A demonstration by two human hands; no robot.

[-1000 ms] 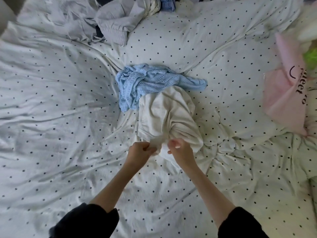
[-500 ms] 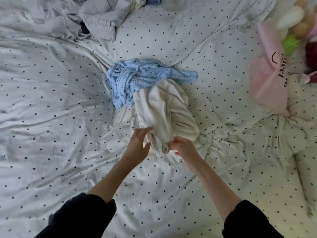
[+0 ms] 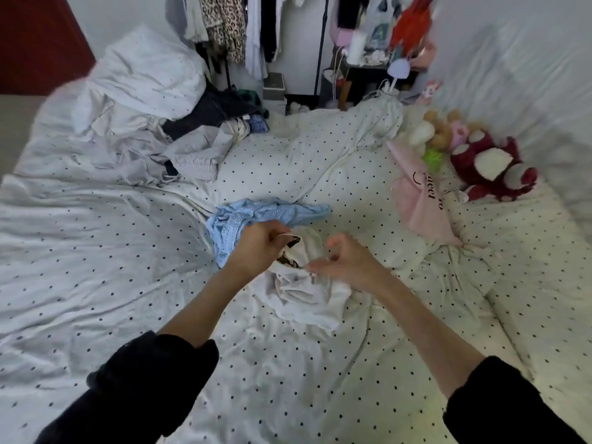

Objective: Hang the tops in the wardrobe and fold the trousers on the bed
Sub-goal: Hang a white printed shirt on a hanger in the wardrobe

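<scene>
The left hand [image 3: 256, 243] pinches the white top [image 3: 307, 293] bunched on the bed [image 3: 96, 267]; the right hand [image 3: 344, 262] grips its edge. Touching the blue knit [image 3: 256, 216], it may drag that along when lifted.

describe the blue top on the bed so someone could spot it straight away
On the dotted bed, look at the middle, just beyond the left hand. The blue top lies crumpled there against a white garment. It is the only pale blue open-knit piece.
</scene>
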